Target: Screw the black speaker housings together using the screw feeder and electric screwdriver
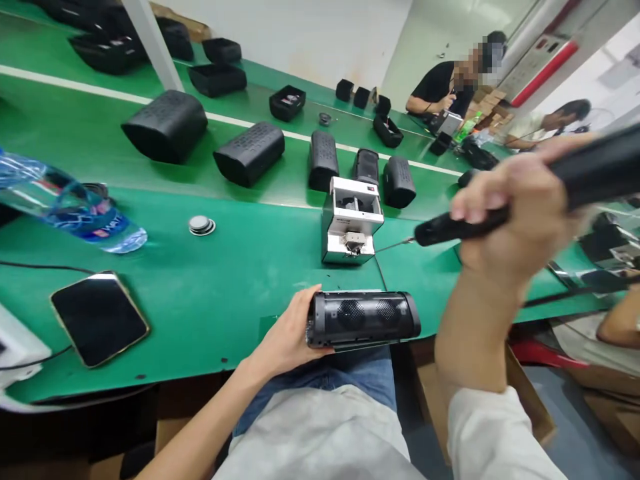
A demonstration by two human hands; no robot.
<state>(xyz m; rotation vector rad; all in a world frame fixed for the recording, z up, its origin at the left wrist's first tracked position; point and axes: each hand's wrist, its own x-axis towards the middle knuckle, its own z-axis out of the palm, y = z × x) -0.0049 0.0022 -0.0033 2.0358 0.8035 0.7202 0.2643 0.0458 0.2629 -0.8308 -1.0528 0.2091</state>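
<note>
Closest to me, the seated person's right hand point(520, 207) is raised and slightly blurred, its fingers closed around a black power screwdriver point(455, 227). Lower down, the left hand point(285, 337) clasps the left end of a black speaker point(365, 317), held lengthwise at the near edge of the green desk point(260, 247), two round perforated patches facing up. Over to the person's left lie a dark-screened phone point(100, 319) and, past it, a tipped water bottle point(90, 213); a round silver piece point(201, 225) sits by itself nearby. Just beyond the speaker stands a white screw feeder point(354, 223), and the screwdriver's thin bit points at its lower right corner; whether they touch, I can't tell. Behind it runs a loose row of black speaker housings point(250, 153). Farthest off, a co-worker in a dark top point(435, 83) sits at the desk.
</note>
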